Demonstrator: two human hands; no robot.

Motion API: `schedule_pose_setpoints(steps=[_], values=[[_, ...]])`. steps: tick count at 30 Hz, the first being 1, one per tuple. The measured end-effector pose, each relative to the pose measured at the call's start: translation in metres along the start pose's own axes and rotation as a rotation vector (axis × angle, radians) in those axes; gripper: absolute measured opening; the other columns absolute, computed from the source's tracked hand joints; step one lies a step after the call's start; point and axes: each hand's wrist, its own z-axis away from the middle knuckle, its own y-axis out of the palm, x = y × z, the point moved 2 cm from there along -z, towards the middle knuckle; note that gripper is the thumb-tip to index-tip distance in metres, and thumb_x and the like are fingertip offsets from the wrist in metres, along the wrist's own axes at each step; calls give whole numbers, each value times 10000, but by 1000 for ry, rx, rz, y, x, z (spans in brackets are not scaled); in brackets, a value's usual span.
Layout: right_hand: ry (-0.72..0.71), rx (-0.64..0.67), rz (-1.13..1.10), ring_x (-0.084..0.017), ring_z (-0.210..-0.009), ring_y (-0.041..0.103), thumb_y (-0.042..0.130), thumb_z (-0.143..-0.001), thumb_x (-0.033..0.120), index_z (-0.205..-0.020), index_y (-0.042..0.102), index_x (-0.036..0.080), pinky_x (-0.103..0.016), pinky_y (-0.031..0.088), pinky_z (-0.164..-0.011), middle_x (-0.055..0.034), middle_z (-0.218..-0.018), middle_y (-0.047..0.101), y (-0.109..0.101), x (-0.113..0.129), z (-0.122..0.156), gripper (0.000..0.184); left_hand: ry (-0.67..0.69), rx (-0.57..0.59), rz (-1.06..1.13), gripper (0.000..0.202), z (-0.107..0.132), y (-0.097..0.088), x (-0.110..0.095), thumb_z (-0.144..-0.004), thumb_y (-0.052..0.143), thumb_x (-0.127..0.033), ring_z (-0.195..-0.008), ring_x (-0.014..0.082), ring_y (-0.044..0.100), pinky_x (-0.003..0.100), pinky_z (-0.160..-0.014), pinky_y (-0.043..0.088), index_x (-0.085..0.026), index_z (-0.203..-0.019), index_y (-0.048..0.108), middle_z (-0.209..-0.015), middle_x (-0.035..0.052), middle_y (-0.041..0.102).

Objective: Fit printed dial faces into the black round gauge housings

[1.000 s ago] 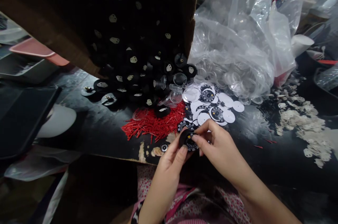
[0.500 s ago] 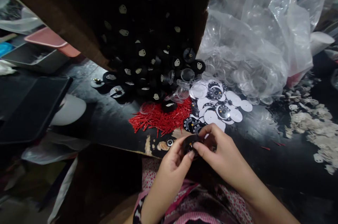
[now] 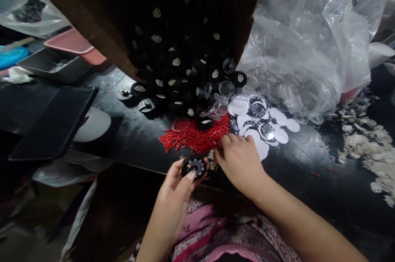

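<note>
My left hand (image 3: 177,183) holds a small round black dial (image 3: 195,167) with a white scale, face up, at the table's near edge. My right hand (image 3: 239,159) lies palm down on the black table, its fingertips touching the right end of a pile of thin red pointers (image 3: 194,137). Whether it pinches one is hidden. Just beyond the fingers lie white and printed dial discs (image 3: 262,126). Several clear plastic caps (image 3: 220,107) sit behind the red pile.
A brown cardboard box (image 3: 92,27) lies tipped, spilling black round housings (image 3: 173,85) onto the table. A large clear bag (image 3: 302,60) of transparent covers stands at the right. Pale small parts (image 3: 364,146) lie far right. A black tray (image 3: 52,122) and pink bins sit left.
My right hand has left the dial and reached forward to the red pointers. My left hand keeps the dial and has moved slightly left and nearer. The view shifted left.
</note>
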Motion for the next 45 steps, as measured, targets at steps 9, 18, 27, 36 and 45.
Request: schedule_pose_setpoints(steps=[9,18,27,36,45], values=[[-2,-32,-404,-196,-809,613,579,-880,176,-849,606,185,-356,379,-786,-22,-862,690,-1,-5,11,43,-262,156,371,206,1,20,-2,-897,584,-278,-1037,240,691,392,-872,580,-254,-1100,612,-1189,46,700],[-9,-115,-546,-207,-842,570,636,-850,203,-870,599,194,-361,398,-783,-34,-901,632,-8,-15,33,43,-101,148,351,235,5,34,1,-918,550,-246,-1172,234,622,396,-1037,482,-202,-1136,622,-1170,90,716],[-79,-201,-681,-167,-772,555,564,-923,201,-828,593,193,-329,386,-769,-8,-809,623,-17,-15,44,100,37,73,66,408,2,36,6,-873,611,-331,-1162,232,624,429,-1036,472,-310,-1274,538,-1182,37,697],[-34,-120,-598,-179,-782,546,560,-902,120,-826,593,180,-326,373,-738,-15,-814,604,-20,-17,46,103,136,194,-299,331,4,42,12,-883,581,-338,-1183,203,585,354,-1055,438,-279,-1208,565,-1230,23,642],[2,-77,-697,-162,-758,543,562,-900,116,-779,553,193,-300,375,-719,0,-798,602,-18,-16,52,143,313,172,-492,205,8,42,-2,-869,572,-256,-1081,158,656,270,-946,514,-270,-1073,585,-1170,-10,693]])
